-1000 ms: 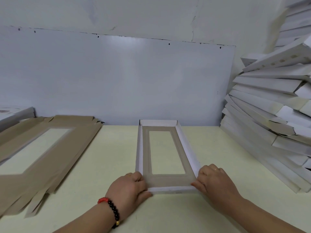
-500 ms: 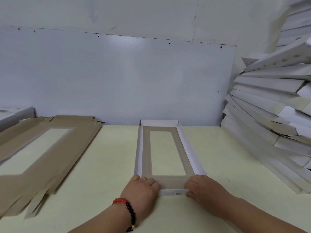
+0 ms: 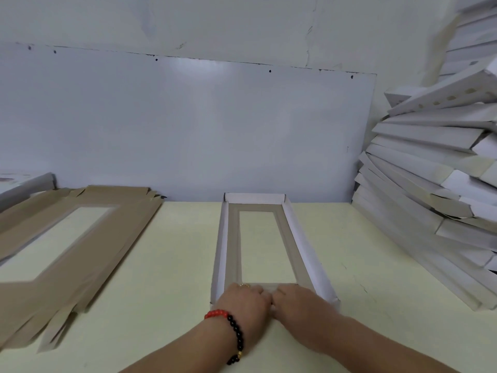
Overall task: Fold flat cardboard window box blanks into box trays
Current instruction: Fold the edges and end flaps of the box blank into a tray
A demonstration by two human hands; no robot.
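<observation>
A long narrow box tray (image 3: 302,239) lies lengthwise in the middle of the pale yellow table (image 3: 172,270). Its brown floor has a rectangular window, and white walls stand up on its far, left and right sides. At the tray's near end wall my left hand (image 3: 242,301), with a red and black bead bracelet at the wrist, and my right hand (image 3: 294,301) meet side by side. Their fingers curl over that wall into the tray and hide most of it.
A stack of flat brown window blanks (image 3: 80,254) lies on the left of the table. A tall leaning pile of folded white trays (image 3: 430,200) fills the right side. A white board (image 3: 188,125) stands against the back wall.
Both hands slid inward from the tray's near corners along the near wall until they met at its middle. The near flap, seen earlier between them, is now covered.
</observation>
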